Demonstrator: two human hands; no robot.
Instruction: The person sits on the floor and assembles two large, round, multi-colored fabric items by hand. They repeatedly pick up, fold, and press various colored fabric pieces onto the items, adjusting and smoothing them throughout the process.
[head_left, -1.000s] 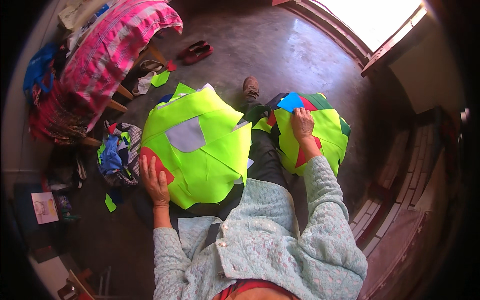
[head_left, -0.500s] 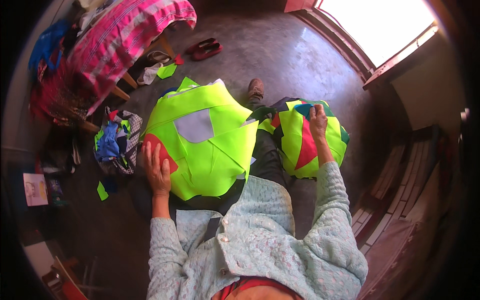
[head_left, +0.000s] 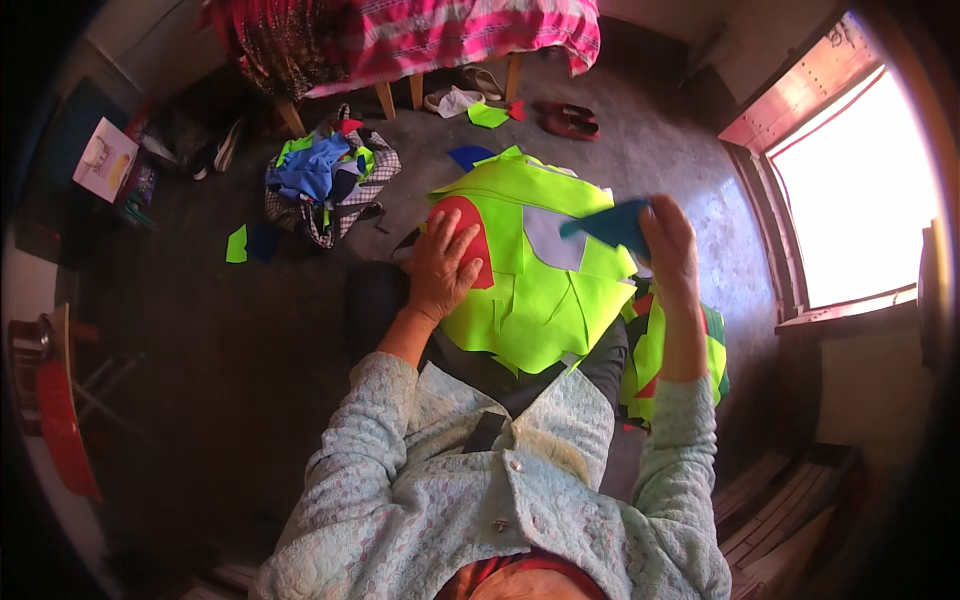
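Note:
A broad heap of neon yellow fabric pieces rests on my lap, with a grey piece on its top. My left hand lies with spread fingers on a red fabric piece at the heap's left side. Above the heap's right edge, my right hand pinches a teal fabric piece, which hangs out to the left. Beside my right forearm is a second heap of yellow, red and green pieces, partly hidden by the arm.
A checked bag holding blue and other cloth scraps sits on the floor at left. Loose green scraps lie nearby. Red shoes stand near a bed with a pink cover. A bright doorway is at right.
My right hand has carried the teal piece from the right-hand heap over to the yellow heap. My left hand stays on the red piece. The view has turned to the left.

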